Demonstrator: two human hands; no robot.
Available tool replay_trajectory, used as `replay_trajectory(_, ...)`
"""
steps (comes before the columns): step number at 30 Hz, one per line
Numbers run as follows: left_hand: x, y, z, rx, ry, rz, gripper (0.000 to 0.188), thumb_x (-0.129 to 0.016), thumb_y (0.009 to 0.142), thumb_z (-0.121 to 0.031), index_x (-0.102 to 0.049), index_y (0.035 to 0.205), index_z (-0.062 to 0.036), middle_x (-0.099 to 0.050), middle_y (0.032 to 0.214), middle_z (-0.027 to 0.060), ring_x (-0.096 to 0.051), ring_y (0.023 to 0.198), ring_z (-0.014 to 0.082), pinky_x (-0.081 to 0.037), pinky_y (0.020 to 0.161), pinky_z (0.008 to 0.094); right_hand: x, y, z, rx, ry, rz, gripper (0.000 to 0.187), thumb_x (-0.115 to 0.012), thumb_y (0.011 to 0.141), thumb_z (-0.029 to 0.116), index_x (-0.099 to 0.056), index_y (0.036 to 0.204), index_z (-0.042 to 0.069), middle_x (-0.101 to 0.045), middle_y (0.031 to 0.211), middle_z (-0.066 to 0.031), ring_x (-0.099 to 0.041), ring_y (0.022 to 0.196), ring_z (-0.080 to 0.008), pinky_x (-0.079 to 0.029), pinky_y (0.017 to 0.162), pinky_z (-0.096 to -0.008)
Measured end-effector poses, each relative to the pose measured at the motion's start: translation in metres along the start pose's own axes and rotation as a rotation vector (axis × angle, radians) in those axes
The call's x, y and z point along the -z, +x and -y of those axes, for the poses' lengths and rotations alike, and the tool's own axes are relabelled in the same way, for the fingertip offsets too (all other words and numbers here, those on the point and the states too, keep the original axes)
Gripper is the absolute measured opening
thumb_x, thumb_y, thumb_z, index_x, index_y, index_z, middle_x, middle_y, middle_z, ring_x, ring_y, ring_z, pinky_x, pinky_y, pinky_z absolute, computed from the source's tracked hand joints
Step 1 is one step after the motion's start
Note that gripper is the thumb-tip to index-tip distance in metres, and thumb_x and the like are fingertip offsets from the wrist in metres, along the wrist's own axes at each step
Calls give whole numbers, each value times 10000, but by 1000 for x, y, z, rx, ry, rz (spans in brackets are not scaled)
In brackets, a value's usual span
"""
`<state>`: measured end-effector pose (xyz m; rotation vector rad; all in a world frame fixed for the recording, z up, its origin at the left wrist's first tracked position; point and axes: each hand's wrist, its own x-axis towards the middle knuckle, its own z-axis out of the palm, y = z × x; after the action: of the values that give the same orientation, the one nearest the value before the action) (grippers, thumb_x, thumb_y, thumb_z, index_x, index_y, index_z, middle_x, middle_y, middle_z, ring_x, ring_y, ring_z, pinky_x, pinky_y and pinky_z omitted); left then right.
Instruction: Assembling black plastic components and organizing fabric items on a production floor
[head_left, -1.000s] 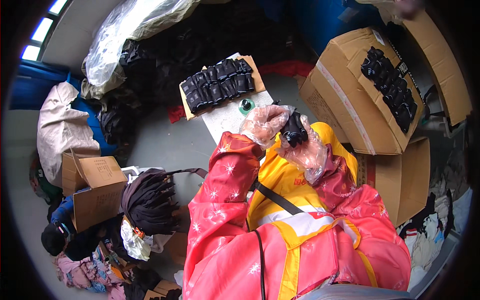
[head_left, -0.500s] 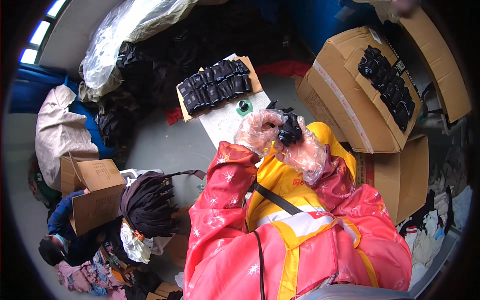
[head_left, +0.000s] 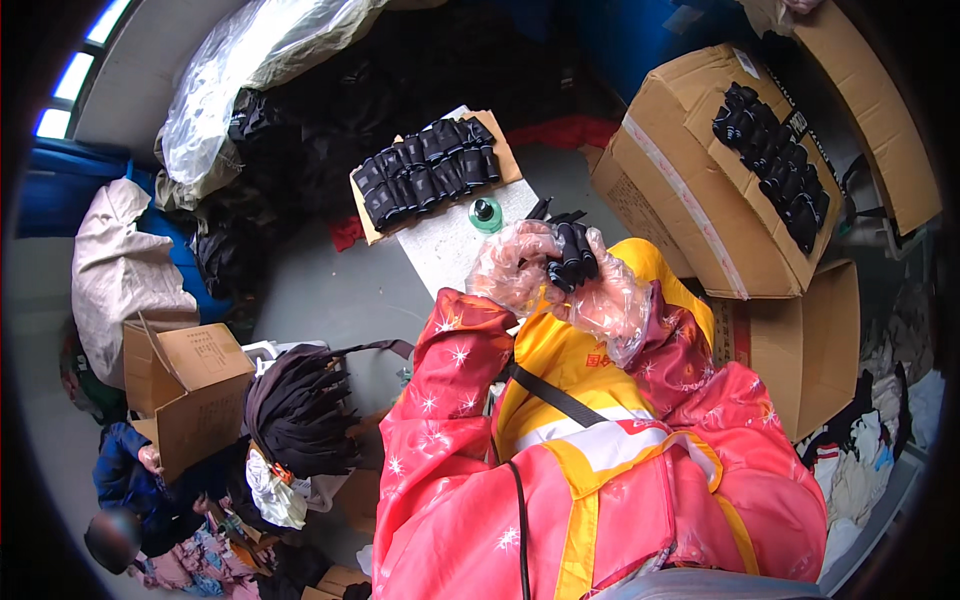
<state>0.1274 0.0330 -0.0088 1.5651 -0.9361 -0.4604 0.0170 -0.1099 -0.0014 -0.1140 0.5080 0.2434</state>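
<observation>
Right hand (head_left: 612, 298), in a clear plastic glove, is grasping a black bundle (head_left: 573, 262) of rolled fabric against its fingers. Left hand (head_left: 515, 268), gloved alike, is curled against the bundle's left side; I cannot tell from my feed how firmly it grips. The bundle sits between the two hands, just beyond the wearer's yellow apron (head_left: 550, 375), with dark ends projecting on the far side.

Beyond the left hand I log a white board (head_left: 432, 248) with a green bottle (head_left: 485, 214), dark-topped, standing on it. At the board's far end lies a cardboard sheet (head_left: 506, 150) carrying two rows of black rolls (head_left: 425, 176).

Far right: a large carton (head_left: 665, 160) with more black rolls (head_left: 775, 165) on top. Nearer, on the right, an open carton (head_left: 830, 350).

Left side: a co-worker's hand (head_left: 150, 458) at another open carton (head_left: 205, 425), with a mass of dark strips (head_left: 302, 412) just right of it.
</observation>
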Motion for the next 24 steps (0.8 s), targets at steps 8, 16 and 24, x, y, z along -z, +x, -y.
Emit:
replay_trajectory(8,-10,-4,12,-45,-147,-76,247,-455,639,84,-602,805,-25,-596,950,120,-584,912,249,-454,829,324,7,4,2,-12,45,-83,369,-593,870,441,-590,1051,120,-646,876,-83,-618,676,-236,-509,604,-359)
replay_trajectory(16,-10,-6,27,11,-405,-31,192,-506,699,22,-617,851,-12,-593,953,108,-568,925,227,-439,852,331,11,4,3,-39,38,-85,362,-600,864,443,-611,1020,117,-669,832,-74,-630,660,-235,-520,594,-355)
replay_trajectory(24,-2,-9,23,-66,-149,73,297,-514,678,0,-639,941,-55,-575,983,102,-543,993,243,-407,903,347,0,0,5,-110,-51,-87,382,-575,869,487,-610,997,129,-650,781,-65,-604,628,-230,-480,542,-344)
